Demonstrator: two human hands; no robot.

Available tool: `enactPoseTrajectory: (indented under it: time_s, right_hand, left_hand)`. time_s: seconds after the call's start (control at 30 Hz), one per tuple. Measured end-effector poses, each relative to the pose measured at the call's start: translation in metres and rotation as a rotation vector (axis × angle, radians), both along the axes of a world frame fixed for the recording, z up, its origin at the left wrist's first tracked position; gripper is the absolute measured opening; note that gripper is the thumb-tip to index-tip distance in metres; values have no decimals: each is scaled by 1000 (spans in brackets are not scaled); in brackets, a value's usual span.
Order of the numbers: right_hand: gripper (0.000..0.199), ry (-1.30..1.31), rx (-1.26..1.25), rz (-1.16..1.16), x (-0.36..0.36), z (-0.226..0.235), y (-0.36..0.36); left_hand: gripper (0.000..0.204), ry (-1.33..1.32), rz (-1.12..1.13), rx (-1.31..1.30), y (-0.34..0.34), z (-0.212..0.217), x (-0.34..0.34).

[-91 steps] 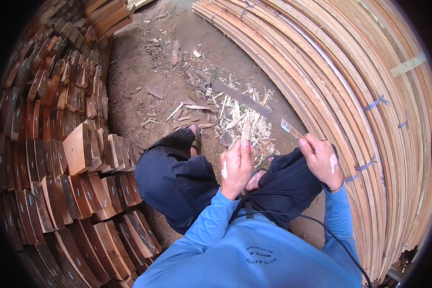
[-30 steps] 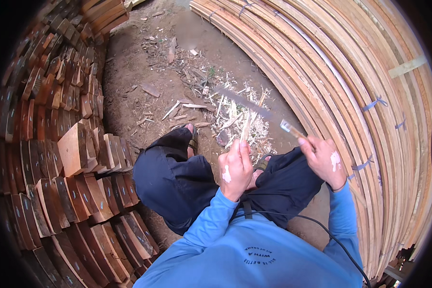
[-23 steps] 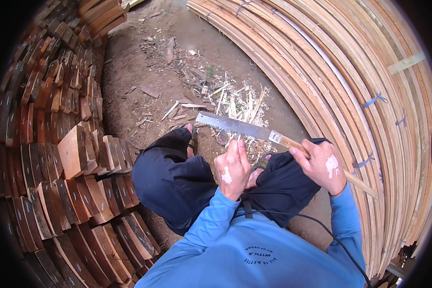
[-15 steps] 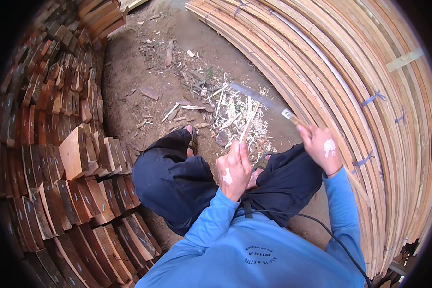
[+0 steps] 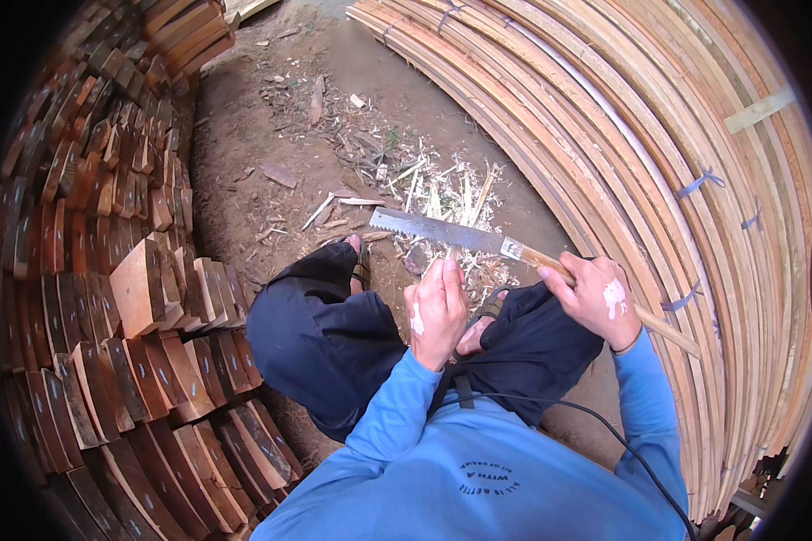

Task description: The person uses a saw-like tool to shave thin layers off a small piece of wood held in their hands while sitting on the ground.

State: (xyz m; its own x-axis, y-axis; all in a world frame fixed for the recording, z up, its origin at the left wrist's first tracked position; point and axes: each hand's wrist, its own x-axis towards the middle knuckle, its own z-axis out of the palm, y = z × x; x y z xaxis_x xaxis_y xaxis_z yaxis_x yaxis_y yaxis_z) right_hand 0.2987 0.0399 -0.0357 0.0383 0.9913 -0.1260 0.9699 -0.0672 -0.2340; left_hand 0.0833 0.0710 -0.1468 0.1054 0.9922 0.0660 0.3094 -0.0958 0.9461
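Observation:
My right hand point(image 5: 594, 293) is closed around the wooden handle of a long saw-toothed blade point(image 5: 442, 233). The grey metal lies level across the view, pointing left, with teeth on its near edge towards the tip. Behind my fist the handle sticks out to the right. My left hand point(image 5: 438, 311) pinches a thin wooden stick point(image 5: 483, 194) between thumb and fingers, just below the blade. Part of the stick is hidden by the metal, and I cannot tell whether the two touch.
Stacked cut boards point(image 5: 144, 379) form a wall at the left. Long bundled wooden strips point(image 5: 604, 135), tied with blue bands, curve along the right. Pale shavings point(image 5: 492, 270) and scraps cover the dirt between my sandalled feet. A black cable point(image 5: 595, 415) crosses my blue shirt.
The blade, blurred by motion before, now shows sharply across the front of my left hand. My right hand has lowered slightly; the left has shifted a little left and down.

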Motion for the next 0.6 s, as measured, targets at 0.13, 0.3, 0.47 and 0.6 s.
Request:
enactPoseTrajectory:
  time_s: [0.13, 0.3, 0.47, 0.6]
  right_hand:
    - [46, -84, 49, -35, 2, -15, 6]
    - [51, -11, 122, -212, 61, -36, 27]
    - [46, 103, -14, -96, -4, 11, 6]
    - [44, -31, -31, -30, -26, 21, -5]
  left_hand:
    - [29, -3, 19, -25, 1, 9, 0]
    - [36, -132, 4, -82, -3, 21, -2]
    - [36, -138, 42, -96, -1, 14, -1]
    - [34, -88, 38, -55, -1, 15, -2]
